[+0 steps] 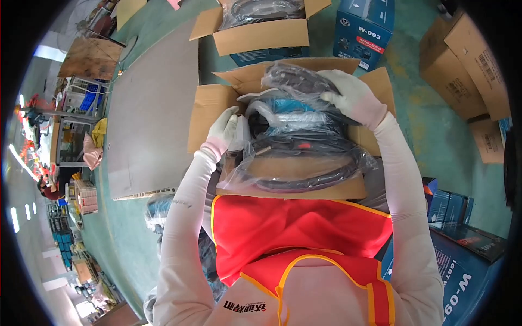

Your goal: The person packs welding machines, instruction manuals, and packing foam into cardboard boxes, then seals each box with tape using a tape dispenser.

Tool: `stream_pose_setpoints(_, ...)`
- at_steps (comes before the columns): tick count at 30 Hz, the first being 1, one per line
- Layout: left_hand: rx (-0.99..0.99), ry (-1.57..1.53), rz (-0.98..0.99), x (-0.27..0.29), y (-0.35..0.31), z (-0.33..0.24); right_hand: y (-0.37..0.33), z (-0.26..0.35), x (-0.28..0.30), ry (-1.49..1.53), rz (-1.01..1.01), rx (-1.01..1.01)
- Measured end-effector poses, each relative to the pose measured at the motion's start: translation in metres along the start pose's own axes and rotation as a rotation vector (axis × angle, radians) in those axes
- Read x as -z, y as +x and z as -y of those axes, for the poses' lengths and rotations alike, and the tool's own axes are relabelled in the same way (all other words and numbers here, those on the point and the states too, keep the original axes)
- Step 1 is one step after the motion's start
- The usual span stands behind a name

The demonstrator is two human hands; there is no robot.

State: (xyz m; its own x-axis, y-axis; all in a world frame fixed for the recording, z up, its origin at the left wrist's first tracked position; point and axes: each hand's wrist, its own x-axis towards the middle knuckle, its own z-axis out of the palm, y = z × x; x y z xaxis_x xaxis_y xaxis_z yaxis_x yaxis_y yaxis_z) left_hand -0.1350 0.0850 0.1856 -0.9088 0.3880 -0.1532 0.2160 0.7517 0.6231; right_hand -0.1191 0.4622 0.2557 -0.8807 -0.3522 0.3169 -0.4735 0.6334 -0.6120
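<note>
An open cardboard carton (375, 100) stands in front of me with its flaps folded out. Inside is a plastic-wrapped machine (296, 120) with a handle, blue and silvery under the film. A bagged coil of black cable (304, 182) lies along the near side. My right hand (356, 99), in a white glove, is closed on a dark cable bundle in clear plastic (296, 81) at the far side. At the left wall, my gloved left hand (222, 131) has its fingers curled against a pale, block-shaped piece (240, 135), mostly hidden.
Beyond stands another open carton (261, 41) with bagged contents, beside a blue printed box (363, 32). A large grey board (152, 114) lies to the left. Brown cartons (457, 81) stand at right; blue boxes (467, 271) sit near my right elbow.
</note>
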Motion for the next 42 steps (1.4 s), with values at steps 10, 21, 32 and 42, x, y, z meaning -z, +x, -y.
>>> stream_pose_setpoints(10,-0.431,0.319,0.233,-0.010,-0.129,-0.115,-0.002,0.034,0.013,-0.177,-0.156,-0.128)
stream_pose_setpoints(21,-0.700,0.452,-0.016,0.008,-0.071,-0.134,-0.008,0.015,0.026,-0.108,-0.279,-0.122)
stream_pose_setpoints(32,-0.335,-0.013,-0.382,0.153,-0.040,-0.171,-0.016,0.003,0.042,-0.245,-0.403,-0.171)
stream_pose_setpoints(42,-0.179,-0.513,-0.473,0.128,-0.023,-0.136,-0.025,-0.011,0.072,-0.260,-0.666,-0.274)
